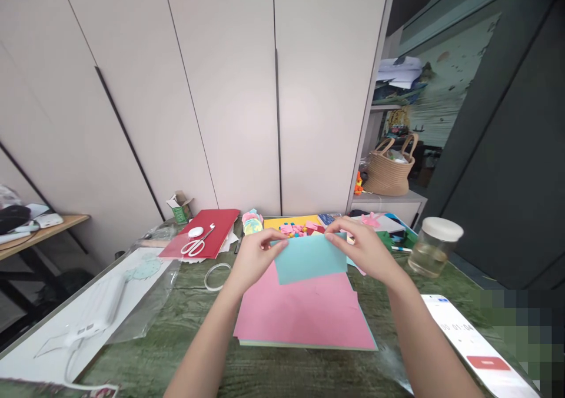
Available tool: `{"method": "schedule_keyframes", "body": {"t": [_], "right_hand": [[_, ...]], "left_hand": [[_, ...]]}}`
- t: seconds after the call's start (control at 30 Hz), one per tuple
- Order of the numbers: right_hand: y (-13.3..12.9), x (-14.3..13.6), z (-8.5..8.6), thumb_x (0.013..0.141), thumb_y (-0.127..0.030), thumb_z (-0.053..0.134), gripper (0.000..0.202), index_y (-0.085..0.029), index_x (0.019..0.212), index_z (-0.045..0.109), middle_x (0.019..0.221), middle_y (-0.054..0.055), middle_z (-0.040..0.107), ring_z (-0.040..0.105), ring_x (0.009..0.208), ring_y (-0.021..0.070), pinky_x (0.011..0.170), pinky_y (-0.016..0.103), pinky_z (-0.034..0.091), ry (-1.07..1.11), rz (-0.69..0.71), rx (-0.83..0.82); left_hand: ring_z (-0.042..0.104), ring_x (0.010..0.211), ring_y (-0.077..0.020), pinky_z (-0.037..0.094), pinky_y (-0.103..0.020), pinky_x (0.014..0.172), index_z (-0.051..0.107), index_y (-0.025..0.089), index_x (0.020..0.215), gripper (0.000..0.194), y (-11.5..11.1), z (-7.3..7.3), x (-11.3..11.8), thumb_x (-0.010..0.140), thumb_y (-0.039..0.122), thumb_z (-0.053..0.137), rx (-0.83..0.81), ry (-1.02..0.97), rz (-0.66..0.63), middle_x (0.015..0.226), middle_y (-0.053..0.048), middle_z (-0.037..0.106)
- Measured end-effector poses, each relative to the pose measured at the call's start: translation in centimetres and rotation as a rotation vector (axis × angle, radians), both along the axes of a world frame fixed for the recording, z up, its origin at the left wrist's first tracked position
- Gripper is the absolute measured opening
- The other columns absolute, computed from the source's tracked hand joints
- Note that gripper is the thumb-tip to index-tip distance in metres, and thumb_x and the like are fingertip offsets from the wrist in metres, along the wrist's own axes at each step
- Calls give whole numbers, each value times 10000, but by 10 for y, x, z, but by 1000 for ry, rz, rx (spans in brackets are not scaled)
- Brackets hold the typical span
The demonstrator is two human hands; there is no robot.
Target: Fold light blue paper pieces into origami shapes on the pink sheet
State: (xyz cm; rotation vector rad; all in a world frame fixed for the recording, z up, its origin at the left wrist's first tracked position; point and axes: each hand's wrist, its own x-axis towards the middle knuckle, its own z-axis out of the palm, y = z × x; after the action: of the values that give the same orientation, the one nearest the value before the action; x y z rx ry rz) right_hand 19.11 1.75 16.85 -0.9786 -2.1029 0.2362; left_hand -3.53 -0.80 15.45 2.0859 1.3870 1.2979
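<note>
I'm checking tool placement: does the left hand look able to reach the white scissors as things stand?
Probably, if freed: the left hand pinches the blue sheet, but the white scissors lie uncovered on the red paper to that hand's left.

Forearms [210,334] slant inward — left fingers [274,234] and right fingers [339,226] both pinched.

A clear round jar [428,261] with a white lid [442,228] stands on the green counter [176,342]. Near it lies a flat white phone [472,344] with a red button [488,362] showing. Farther back, a tan woven bag [388,173] sits on a grey shelf [392,198]. A long white power strip [99,308] lies on the left side. Tall pale cupboard doors [225,92] stand behind the counter.
</note>
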Motion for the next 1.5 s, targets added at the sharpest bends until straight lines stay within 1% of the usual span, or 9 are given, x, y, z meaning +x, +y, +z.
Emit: {"method": "schedule_keyframes", "body": {"t": [0.17,0.3,0.43,0.63,0.87,1.1,1.33,1.4,1.5], "right_hand": [[-2,-8,-2,788,-230,439,130,-219,741,559,776,9,601,504,770,166,731,320,356,-69,13,67],[-6,-23,-8,782,-219,455,122,-231,760,574,777,17,609,496,806,181,775,355,334,-134,70,119],[-8,-34,-14,779,-205,452,113,-226,761,561,765,18,598,490,803,178,779,352,331,-131,87,133],[-7,-34,-16,751,-176,478,78,-212,713,535,706,-9,577,491,753,147,782,327,331,-152,88,116],[-8,-23,-7,729,-148,471,100,-211,677,529,684,-16,577,497,715,144,779,332,333,-145,115,93],[6,5,-4,711,-163,462,111,-210,648,541,688,-7,579,498,703,157,693,306,352,-140,32,56],[21,33,-6,701,-212,479,85,-208,638,536,647,-3,572,497,665,175,663,321,353,-120,-269,121],[15,30,-2,753,-237,446,121,-215,714,558,744,10,599,512,727,178,662,311,366,-72,-217,103],[6,17,1,779,-299,456,150,-231,816,584,860,24,614,517,819,188,702,315,383,-58,-45,56]], "left_hand": [[549,673,-121,396,-228,626,622,211,756,172,2,-6,6,765,284,466,61,100,50,776,12,645],[554,717,-123,394,-217,651,615,224,775,140,-1,-8,13,763,237,477,84,210,-2,787,16,640],[551,688,-123,389,-219,643,608,224,804,156,-5,-10,21,777,257,458,106,312,26,763,5,631],[545,676,-113,376,-212,644,583,230,801,128,-8,-10,24,772,226,458,120,351,-11,752,25,624],[542,718,-126,375,-222,654,559,212,786,149,-10,-3,17,797,229,411,132,314,-44,767,6,618],[538,738,-129,372,-210,603,567,213,795,196,-10,6,-3,806,290,387,124,227,35,817,2,619],[515,664,-112,356,-217,604,571,206,767,192,-2,4,-8,795,298,404,128,173,104,777,17,619],[504,631,-103,350,-216,593,577,204,753,190,0,2,-5,792,291,413,114,155,85,764,23,621],[509,633,-106,352,-220,579,585,194,750,199,3,-3,0,787,300,421,73,103,35,763,12,624]]}}
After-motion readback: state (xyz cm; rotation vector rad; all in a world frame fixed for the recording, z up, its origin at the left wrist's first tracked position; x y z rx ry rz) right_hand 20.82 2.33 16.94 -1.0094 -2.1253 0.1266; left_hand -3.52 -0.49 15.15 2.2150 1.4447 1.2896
